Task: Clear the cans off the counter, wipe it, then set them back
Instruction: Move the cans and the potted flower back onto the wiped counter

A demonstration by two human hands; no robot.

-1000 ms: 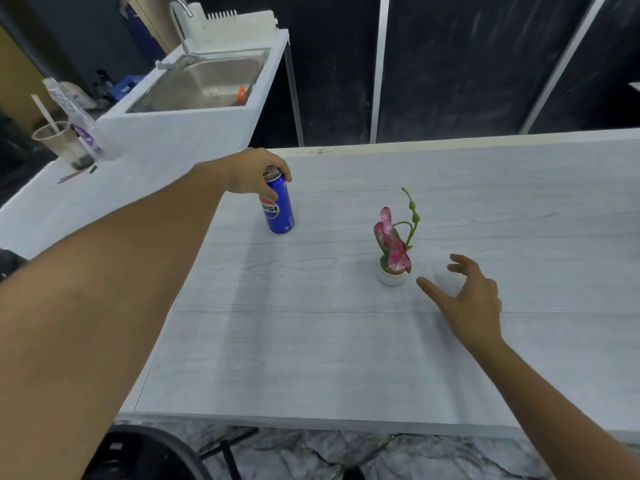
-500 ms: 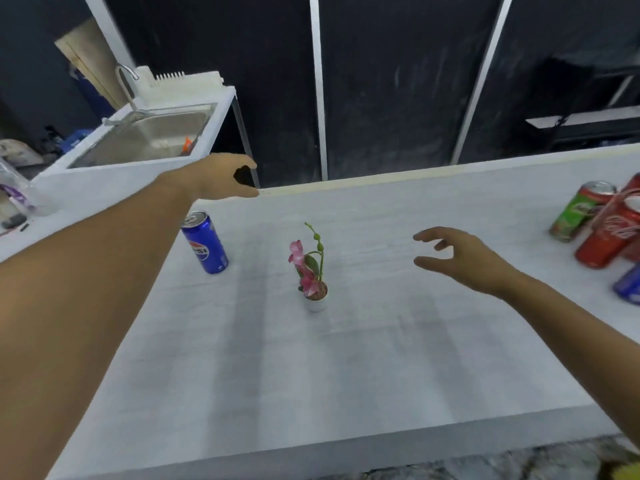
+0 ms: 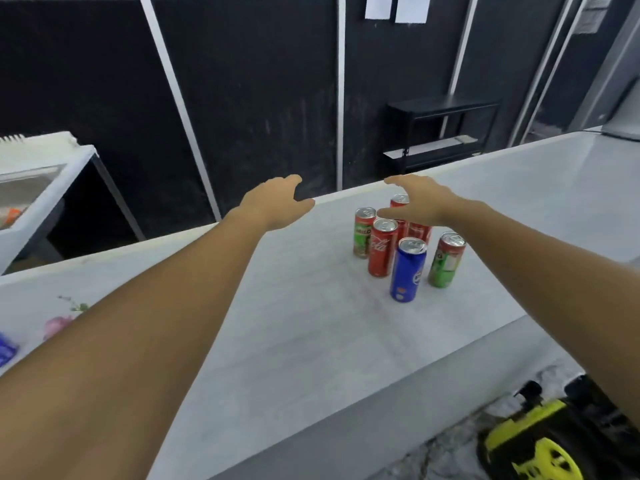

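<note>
Several cans stand upright in a cluster on the pale grey counter. A blue can is nearest, a red cola can to its left, a green-and-red can behind that, and another green can on the right. More red cans stand at the back, partly hidden by my right hand, which hovers open just above them. My left hand hangs open in the air to the left of the cluster, holding nothing. Another blue can shows at the far left edge.
A small pink flower pot sits on the counter at the left, blurred. A white sink unit stands beyond the counter's left end. A black shelf is against the dark back wall. A yellow-and-black machine sits on the floor at bottom right.
My left hand let go of the blue can at the left and both hands swung right. The view turned right, bringing the can cluster under my right hand.
</note>
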